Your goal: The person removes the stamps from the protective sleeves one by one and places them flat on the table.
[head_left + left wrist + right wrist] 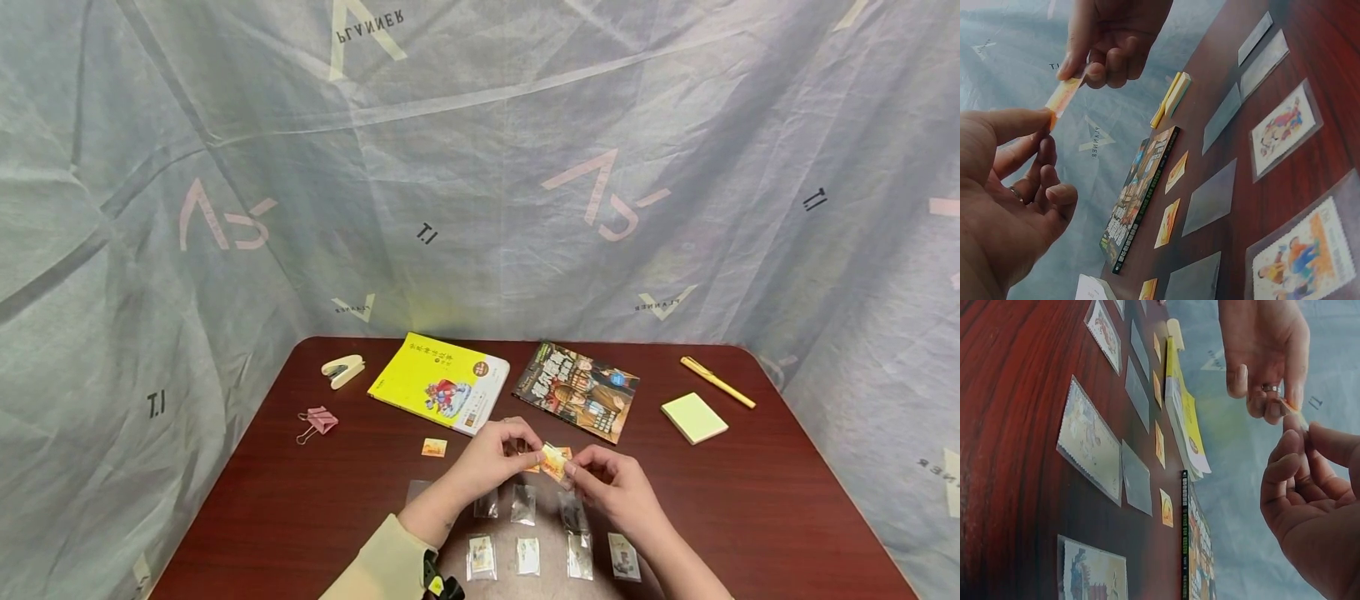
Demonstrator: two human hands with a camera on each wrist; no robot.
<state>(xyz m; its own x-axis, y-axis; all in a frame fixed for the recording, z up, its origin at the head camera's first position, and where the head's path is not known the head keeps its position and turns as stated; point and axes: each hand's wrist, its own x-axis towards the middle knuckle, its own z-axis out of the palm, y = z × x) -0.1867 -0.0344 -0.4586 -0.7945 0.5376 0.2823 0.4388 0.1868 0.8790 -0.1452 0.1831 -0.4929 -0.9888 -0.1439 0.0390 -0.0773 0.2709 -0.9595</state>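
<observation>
Above the table, both hands meet at a small orange-yellow stamp. My left hand pinches its left end between thumb and fingers. Thumb and fingertips of my right hand pinch the other end, where a clear plastic sleeve shows around part of the stamp; how far in it lies, I cannot tell. Beneath the hands, more orange stamps lie in a row beside flat clear sleeves. Nearer the front are sleeves holding white-edged picture stamps.
A yellow book and a dark comic-style book lie behind the hands. On the left are a white stapler and a pink binder clip. A sticky-note pad and yellow pen lie to the right.
</observation>
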